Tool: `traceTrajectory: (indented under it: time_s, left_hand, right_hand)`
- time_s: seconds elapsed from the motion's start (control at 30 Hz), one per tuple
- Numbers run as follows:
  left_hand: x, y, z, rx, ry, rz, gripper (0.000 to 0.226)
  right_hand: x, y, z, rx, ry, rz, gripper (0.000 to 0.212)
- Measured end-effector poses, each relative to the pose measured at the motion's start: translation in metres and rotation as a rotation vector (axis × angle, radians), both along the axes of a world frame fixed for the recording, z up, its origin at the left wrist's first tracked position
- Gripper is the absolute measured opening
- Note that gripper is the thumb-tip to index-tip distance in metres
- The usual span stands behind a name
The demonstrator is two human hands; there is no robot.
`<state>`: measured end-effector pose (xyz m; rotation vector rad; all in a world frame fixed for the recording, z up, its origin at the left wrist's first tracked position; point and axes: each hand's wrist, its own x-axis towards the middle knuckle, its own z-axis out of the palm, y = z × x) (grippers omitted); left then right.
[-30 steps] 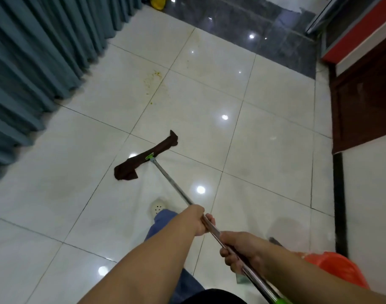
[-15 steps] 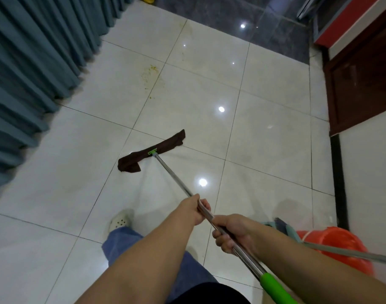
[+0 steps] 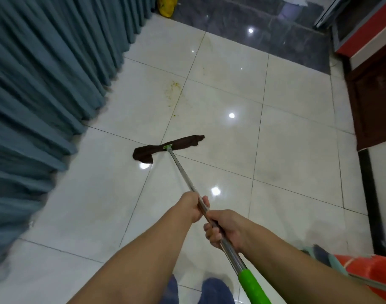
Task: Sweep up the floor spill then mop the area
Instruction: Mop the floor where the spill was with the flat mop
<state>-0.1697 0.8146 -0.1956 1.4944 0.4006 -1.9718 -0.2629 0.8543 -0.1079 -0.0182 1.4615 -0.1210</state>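
A flat mop with a dark brown cloth head lies on the pale floor tiles, its metal handle running back to me and ending in a green grip. My left hand is closed around the handle higher up, my right hand just behind it. A yellowish-green stain marks the tiles beyond the mop head, with a few specks nearer to it.
Blue-grey curtains hang along the left. An orange bucket stands at the lower right with a second handle across it. A dark wooden cabinet lines the right side. A yellow object sits at the far end near dark tiles.
The mop head has slid forward along the tiles toward the stain. Both hands stayed on the handle, and the view has shifted forward; my foot is gone from sight.
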Motion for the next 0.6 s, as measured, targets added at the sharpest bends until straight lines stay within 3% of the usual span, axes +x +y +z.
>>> traceTrajectory:
  time_s: [0.17,0.27,0.6]
  left_hand:
    - [0.052,-0.054,-0.008,0.058,-0.065,-0.105,0.025]
    - [0.07,-0.08,-0.008,0.098,-0.079,-0.152,0.025]
    - [0.08,-0.17,-0.005,0.067,-0.085,-0.296,0.023]
  right_hand:
    - [0.059,-0.043,-0.005,-0.012,-0.039,-0.132,0.019]
    - [0.078,-0.067,-0.005,-0.027,-0.059,-0.21,0.023]
    - [0.088,-0.148,-0.001,-0.05,-0.115,-0.308,0.025]
